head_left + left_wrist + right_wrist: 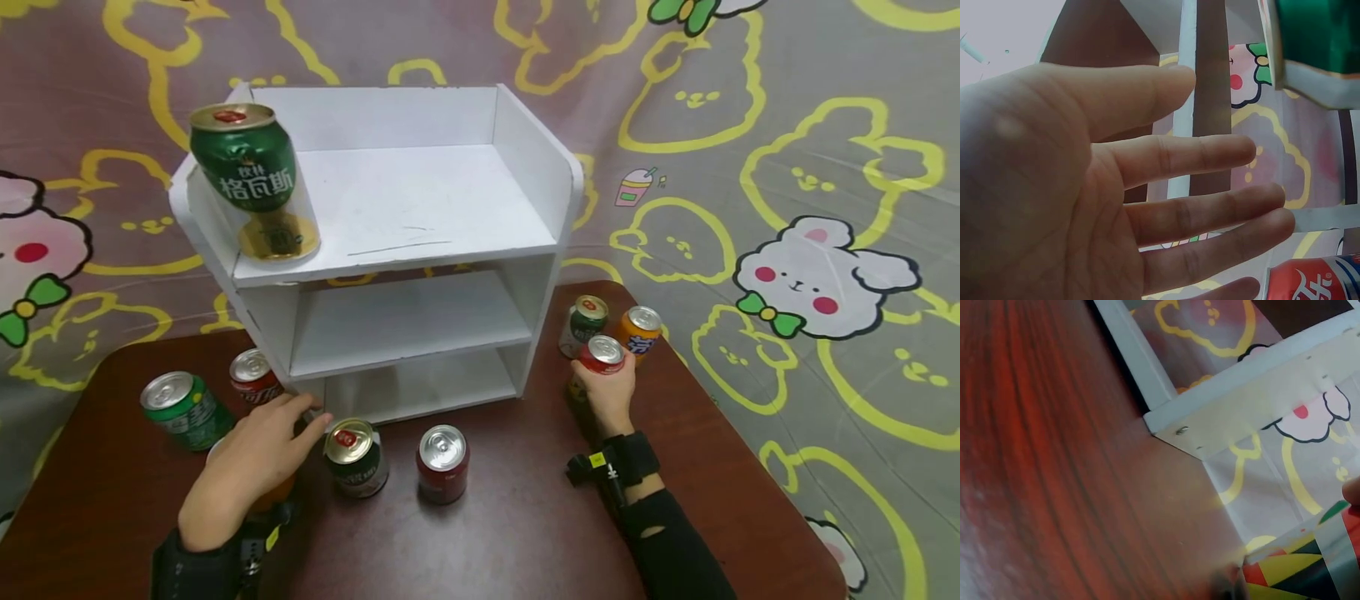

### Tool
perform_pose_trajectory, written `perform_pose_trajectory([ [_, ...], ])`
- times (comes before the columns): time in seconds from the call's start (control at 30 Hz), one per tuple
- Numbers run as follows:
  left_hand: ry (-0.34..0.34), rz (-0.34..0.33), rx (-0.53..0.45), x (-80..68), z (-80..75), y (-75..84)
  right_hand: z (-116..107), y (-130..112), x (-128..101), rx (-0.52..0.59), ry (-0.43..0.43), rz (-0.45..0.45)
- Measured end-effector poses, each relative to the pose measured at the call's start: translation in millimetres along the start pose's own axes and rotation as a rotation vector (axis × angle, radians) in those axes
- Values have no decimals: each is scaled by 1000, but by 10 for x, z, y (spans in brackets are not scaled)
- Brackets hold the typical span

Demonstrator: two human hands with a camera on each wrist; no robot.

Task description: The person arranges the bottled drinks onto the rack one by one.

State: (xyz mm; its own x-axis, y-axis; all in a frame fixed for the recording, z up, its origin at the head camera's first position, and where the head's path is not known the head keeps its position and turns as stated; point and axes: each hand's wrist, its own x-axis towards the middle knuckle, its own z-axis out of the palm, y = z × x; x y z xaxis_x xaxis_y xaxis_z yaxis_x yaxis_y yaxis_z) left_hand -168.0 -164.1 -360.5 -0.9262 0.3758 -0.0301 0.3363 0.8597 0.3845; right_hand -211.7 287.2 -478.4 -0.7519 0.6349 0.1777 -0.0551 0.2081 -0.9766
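One red-topped can, upright

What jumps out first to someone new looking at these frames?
The white three-tier shelf at the middle of the brown table, with one green can on the left of its top tier. More cans ring its base. The right hand holds a red-topped can in its grip right of the shelf; the left hand lies open at its front-left corner.
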Motion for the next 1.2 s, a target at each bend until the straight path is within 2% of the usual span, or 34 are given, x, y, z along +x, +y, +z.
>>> perform_pose_trajectory([
  [0.2,3,0,-7,-6,-1,12,-98,-90,33,-26,-108,10],
  [0.5,2,7,-11,-10,-10,17,-278,-547,-49,-80,-277,-38],
  [0.63,2,11,-17,-20,-11,21,-334,-605,-57,-70,-332,-71],
  [0.77,10,30,-19,-33,-5,25,-401,-595,-42,-40,-439,-143],
  [0.87,22,56,-25,-31,0,29,-456,-681,-53,-32,-545,-214],
  [1.07,26,76,-36,-27,13,39,-508,-1073,-65,-7,-751,-331],
  [1.2,33,81,-45,-27,26,55,-505,-1380,-95,-4,-856,-394],
])
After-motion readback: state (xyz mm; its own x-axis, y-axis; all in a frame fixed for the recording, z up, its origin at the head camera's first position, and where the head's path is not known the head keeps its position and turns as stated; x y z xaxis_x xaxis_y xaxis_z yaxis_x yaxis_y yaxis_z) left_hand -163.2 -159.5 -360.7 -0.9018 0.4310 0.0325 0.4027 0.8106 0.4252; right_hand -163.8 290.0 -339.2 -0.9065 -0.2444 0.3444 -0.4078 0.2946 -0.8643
